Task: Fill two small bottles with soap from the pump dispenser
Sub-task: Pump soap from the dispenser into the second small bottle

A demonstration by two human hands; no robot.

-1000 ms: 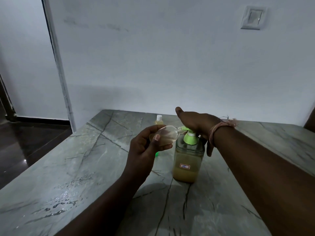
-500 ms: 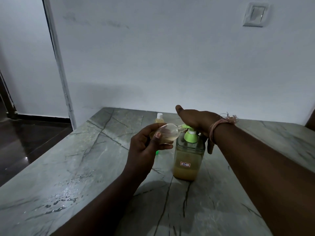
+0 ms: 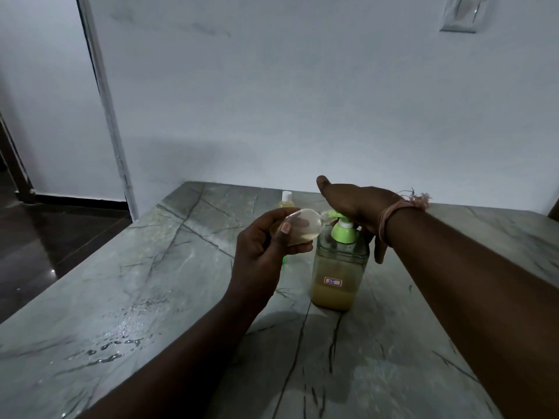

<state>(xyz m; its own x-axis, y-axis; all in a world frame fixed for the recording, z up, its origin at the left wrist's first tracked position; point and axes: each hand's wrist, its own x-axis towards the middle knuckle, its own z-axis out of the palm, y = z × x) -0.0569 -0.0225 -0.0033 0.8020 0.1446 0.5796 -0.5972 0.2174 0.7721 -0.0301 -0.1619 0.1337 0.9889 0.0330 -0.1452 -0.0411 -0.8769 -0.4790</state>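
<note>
The pump dispenser (image 3: 338, 267) is clear with a lime green pump top, yellowish-tan soap low inside, plus a small white label edged in red. The small bottle (image 3: 302, 226) in hand is see-through with just a bit of pale yellow at the bottom. The other bottle (image 3: 286, 201) further back looks amber with a white cap. The table (image 3: 151, 297) is grey-green marble with dark veins. There's a pinkish thread (image 3: 399, 210) on one wrist, and the wall (image 3: 302, 101) is plain white.

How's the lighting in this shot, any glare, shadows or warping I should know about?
Head view: dim, bluish light; both forearms read nearly black. The soap dispenser throws a soft shadow toward the camera on the table. Wet droplets glint at the left. The wide lens bows the door frame. The small bottle in the left hand stays fairly sharp.
</note>
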